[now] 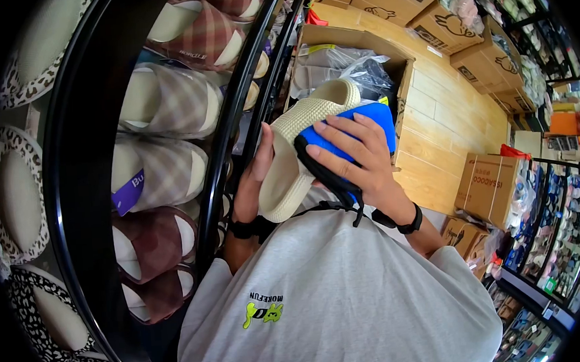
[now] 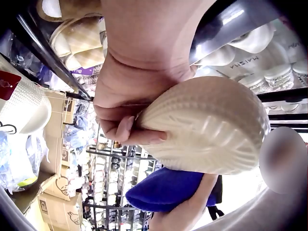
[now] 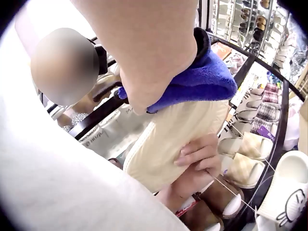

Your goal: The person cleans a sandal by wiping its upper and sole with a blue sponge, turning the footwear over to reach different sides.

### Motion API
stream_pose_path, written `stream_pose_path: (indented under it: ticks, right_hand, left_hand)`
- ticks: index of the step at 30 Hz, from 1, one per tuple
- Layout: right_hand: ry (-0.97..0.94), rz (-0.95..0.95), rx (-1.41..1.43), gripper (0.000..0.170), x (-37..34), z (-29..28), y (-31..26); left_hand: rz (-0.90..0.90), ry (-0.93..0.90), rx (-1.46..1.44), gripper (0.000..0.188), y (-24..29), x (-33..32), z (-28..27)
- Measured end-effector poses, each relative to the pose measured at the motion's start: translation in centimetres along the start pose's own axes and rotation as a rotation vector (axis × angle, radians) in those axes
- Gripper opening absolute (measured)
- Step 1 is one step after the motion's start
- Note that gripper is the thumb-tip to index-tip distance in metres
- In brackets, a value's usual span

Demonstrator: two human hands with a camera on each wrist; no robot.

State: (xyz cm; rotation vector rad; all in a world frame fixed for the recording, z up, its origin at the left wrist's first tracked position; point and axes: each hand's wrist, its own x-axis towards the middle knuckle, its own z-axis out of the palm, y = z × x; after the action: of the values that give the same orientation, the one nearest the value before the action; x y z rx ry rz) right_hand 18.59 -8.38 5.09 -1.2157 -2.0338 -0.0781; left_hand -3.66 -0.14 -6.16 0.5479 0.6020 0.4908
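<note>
A cream slide slipper (image 1: 281, 138) with a woven-textured strap is tilted in front of the person's chest. The left hand (image 1: 257, 173) grips it from the side, its fingertips curled against the edge of the pale sole (image 2: 207, 130) in the left wrist view. Over the slipper, the right hand (image 1: 361, 153) holds a bright blue plush cleaning pad (image 1: 381, 125) with black edging and a dangling black cord. Fingers spread across the pad's outer face, while its blue side (image 3: 202, 82) lies against the slipper in the right wrist view. The pad hides part of the slipper's strap.
On the left, a black-framed rack (image 1: 216, 172) carries plaid and brown slippers. An opened carton (image 1: 403, 84) with plastic-wrapped goods stands just beyond the hands. More cartons (image 1: 443, 29) line the wooden floor (image 1: 432, 116), and shelves of footwear (image 1: 548, 218) run along the right.
</note>
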Motion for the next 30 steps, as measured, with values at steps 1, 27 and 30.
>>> stream_pose_path:
  ticks: [1,27,30]
  right_hand:
    - [-0.003,-0.027,0.002,0.056,-0.3,0.2,0.0]
    - [-0.021,-0.027,0.018,0.056,0.6,0.2,0.6]
    - [-0.017,-0.009,0.009,0.055,0.8,0.2,0.8]
  left_hand:
    - [0.000,-0.003,0.002,0.094,-0.1,0.0,0.0]
    - [0.029,-0.040,-0.060,0.107,-1.0,1.4,-1.7]
    - [0.042,-0.049,-0.025,0.106,-0.4,1.2,-0.7]
